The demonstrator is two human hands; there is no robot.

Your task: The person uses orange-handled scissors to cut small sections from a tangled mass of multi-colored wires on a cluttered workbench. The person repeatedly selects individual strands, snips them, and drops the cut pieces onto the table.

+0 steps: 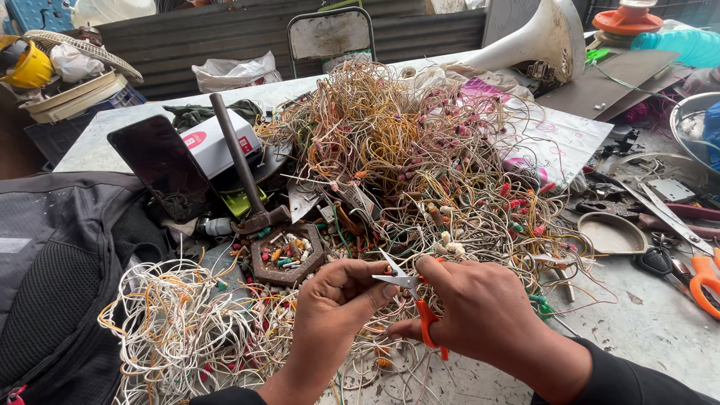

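My right hand (480,307) grips small orange-handled snips (412,289) with the silver blades pointing left and upward. My left hand (337,300) is pinched shut right at the blade tips, holding a thin wire that is mostly hidden by the fingers. Below and left of both hands lies a heap of white and orange wires (180,330). Behind the hands spreads a large tangle of thin coloured wires (405,157) with small connectors.
A rusty hexagonal dish (289,259) holds cut bits, with a hammer (240,165) standing beside it. A dark phone (161,165) leans on a white box. A black bag (60,277) lies left; orange scissors (701,281) and metal tools lie right.
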